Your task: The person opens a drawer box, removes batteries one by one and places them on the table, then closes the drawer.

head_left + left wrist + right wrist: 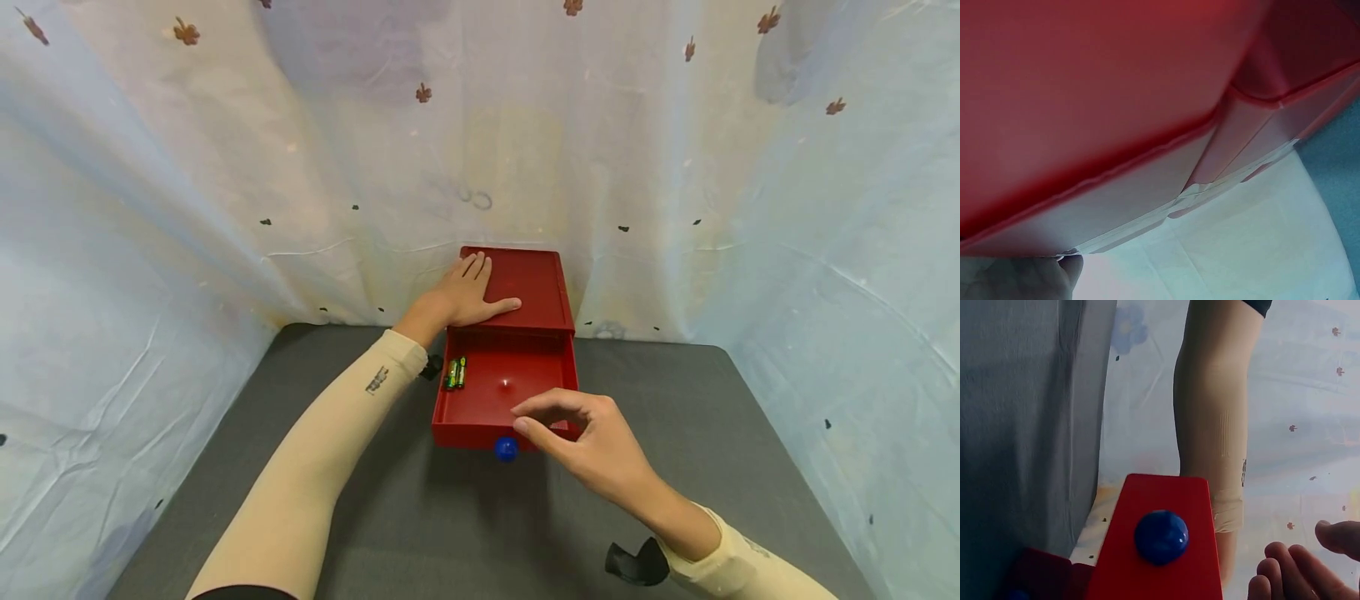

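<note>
A red box (528, 287) stands at the far side of the dark table with its drawer (502, 417) pulled out. On the drawer's front is a round blue knob (506, 449), also seen in the right wrist view. Two green batteries (455, 373) lie side by side at the drawer's left wall. My left hand (468, 292) rests flat on the box's top, fingers spread and thumb out to the right. Over the drawer's front right corner hovers my right hand (592, 433), fingers loosely bent, thumb and fingertips apart, nothing between them. It partly hides that corner.
A grey cloth (637, 467) covers the table. Pale curtains (510, 150) with small leaf prints hang close behind the box and along both sides. A black strap piece (637, 563) sticks out at the right wrist.
</note>
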Tool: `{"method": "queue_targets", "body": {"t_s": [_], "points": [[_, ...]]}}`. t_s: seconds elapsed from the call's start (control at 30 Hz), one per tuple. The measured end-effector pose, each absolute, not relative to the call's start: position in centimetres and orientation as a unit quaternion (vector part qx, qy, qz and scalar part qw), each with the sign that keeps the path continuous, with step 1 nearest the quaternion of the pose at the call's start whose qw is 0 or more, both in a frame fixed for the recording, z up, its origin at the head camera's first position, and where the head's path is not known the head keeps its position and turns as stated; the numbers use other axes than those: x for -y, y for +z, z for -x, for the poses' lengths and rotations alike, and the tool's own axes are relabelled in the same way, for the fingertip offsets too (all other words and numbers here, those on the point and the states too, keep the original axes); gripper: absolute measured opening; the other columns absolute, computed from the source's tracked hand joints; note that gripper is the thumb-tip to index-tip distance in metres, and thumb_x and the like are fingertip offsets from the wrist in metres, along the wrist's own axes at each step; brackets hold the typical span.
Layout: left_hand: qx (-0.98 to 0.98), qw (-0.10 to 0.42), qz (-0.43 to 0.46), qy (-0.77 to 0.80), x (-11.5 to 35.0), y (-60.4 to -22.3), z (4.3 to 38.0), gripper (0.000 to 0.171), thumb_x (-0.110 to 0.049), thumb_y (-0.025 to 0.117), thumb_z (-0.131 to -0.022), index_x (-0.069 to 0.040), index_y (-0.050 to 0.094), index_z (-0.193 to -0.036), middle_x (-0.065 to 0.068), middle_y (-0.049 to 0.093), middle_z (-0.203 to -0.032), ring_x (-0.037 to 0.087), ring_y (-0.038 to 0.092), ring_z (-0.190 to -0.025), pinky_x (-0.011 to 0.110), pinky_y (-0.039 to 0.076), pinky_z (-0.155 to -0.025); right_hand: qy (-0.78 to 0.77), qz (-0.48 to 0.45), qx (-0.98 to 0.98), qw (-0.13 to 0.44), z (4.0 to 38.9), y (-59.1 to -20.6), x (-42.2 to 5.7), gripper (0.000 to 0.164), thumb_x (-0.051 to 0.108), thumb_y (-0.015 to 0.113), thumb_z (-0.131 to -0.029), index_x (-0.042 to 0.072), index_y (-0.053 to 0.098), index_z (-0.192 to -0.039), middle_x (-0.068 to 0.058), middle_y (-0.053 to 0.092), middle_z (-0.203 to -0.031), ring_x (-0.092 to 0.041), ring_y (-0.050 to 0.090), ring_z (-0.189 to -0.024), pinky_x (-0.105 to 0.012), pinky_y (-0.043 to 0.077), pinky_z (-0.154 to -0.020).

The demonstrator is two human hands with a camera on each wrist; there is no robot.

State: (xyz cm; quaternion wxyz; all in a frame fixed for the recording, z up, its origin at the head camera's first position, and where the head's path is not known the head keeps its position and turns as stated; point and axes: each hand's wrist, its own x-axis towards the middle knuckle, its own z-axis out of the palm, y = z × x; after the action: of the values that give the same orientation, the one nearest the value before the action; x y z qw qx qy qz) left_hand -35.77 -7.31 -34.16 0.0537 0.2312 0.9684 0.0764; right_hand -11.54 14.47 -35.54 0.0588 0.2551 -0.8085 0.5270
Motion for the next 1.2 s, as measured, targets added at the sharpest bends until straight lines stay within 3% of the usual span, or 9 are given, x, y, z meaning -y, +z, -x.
{"method": "queue_targets", "body": {"t_s": [0.2,0.43,0.73,1.2], "points": [[-0.969,0.050,-0.228,0.079,7.3,-34.2,35.9,0.110,-0.081,0.037,-0.103,-0.003,0.003,-0.173,0.016,-0.001,-0.180,0.030,-0.004,-0.167,0.043,-0.004,-0.135,0.493,-0.268,0.825,0.063,13.2,-34.6,-13.3,0.018,0.028,0.083,-0.097,0.029,0.081,-0.115,0.009,0.079,-0.111,-0.010,0.073,-0.095,-0.031,0.064,-0.082],[-0.968,0.057,-0.228,0.085,7.1,-34.2,35.9,0.110,-0.081,0.037,-0.103,-0.003,0.001,-0.172,0.016,-0.003,-0.180,0.030,-0.006,-0.167,0.045,-0.004,-0.135,0.466,-0.291,0.832,0.068,15.2,-33.9,-12.2,0.025,0.026,0.085,-0.096,0.022,0.079,-0.120,0.011,0.073,-0.100,-0.012,0.068,-0.082,-0.029,0.062,-0.076],[-0.969,0.061,-0.224,0.083,7.2,-34.1,35.8,0.108,-0.079,0.036,-0.104,-0.003,0.000,-0.172,0.016,-0.005,-0.180,0.030,-0.007,-0.167,0.044,-0.004,-0.135,0.418,-0.282,0.862,0.050,17.8,-33.3,-11.1,0.036,0.029,0.085,-0.095,0.015,0.076,-0.127,0.006,0.073,-0.100,-0.011,0.067,-0.084,-0.034,0.061,-0.078],[-0.967,0.065,-0.233,0.078,7.2,-34.1,35.9,0.108,-0.079,0.036,-0.104,-0.003,0.000,-0.172,0.017,-0.005,-0.180,0.030,-0.007,-0.167,0.045,-0.004,-0.135,0.355,-0.275,0.894,0.003,20.4,-33.8,-9.1,0.052,0.029,0.086,-0.095,0.006,0.069,-0.138,-0.003,0.070,-0.103,-0.017,0.063,-0.089,-0.032,0.057,-0.081]]}}
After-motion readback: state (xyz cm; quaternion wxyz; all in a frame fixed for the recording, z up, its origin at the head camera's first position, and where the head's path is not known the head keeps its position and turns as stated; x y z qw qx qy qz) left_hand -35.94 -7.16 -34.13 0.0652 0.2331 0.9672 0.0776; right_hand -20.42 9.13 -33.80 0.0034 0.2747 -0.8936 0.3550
